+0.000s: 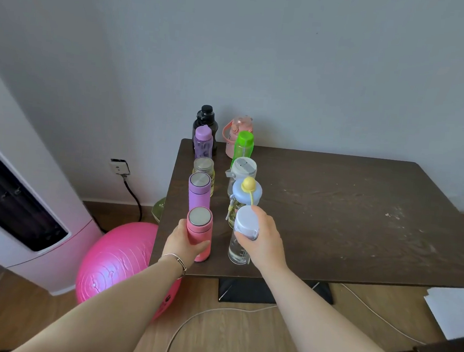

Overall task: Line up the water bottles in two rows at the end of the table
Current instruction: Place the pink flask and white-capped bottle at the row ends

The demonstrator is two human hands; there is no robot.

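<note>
Two rows of bottles stand along the left end of the dark table (pixel 333 211). The left row holds a black bottle (pixel 206 118), a purple clear bottle (pixel 203 143), a glass jar with a metal lid (pixel 203 166), a lilac flask (pixel 199 192) and a pink flask (pixel 200 229). In the right row are a pink handled bottle (pixel 238 129), a green bottle (pixel 243 146), a white-lidded bottle (pixel 243 169), a blue-lidded bottle with a yellow knob (pixel 247 191) and a clear white-capped bottle (pixel 244 232). My left hand (pixel 182 241) grips the pink flask. My right hand (pixel 265 236) grips the clear white-capped bottle.
A pink exercise ball (pixel 118 261) lies on the floor left of the table, beside a white appliance (pixel 28 215). A wall socket with a black cable (pixel 120 167) is behind. A white cord (pixel 214 313) runs across the floor. Papers (pixel 453 310) lie at the right.
</note>
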